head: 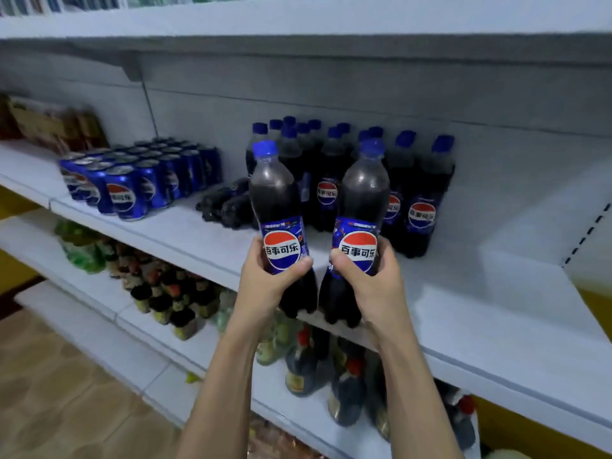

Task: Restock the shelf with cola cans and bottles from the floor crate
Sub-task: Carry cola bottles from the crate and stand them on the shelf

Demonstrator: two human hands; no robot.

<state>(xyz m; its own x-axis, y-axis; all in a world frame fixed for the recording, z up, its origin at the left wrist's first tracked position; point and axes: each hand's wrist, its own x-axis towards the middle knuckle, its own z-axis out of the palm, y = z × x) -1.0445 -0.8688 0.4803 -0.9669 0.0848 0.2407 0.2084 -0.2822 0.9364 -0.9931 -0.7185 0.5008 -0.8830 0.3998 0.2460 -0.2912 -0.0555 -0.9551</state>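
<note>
Two bottles up: left hand (pixel 265 286) wrapped on left bottle (pixel 281 226), right hand (pixel 374 283) on right bottle (pixel 359 226) | over shelf (pixel 463 309) front edge | set upright before standing bottles (pixel 347 167), labels out, clear of fallen bottles (pixel 225 203)

two hands, left hand (pixel 265 286) and right hand (pixel 371 283), each hold an upright cola bottle, left bottle (pixel 276 207) and right bottle (pixel 362 213), above a white shelf (pixel 463 313) stocked with bottles (pixel 347 173) and cans (pixel 139 177).

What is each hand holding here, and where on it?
Left hand and right hand each grip a cola bottle at its label.
</note>
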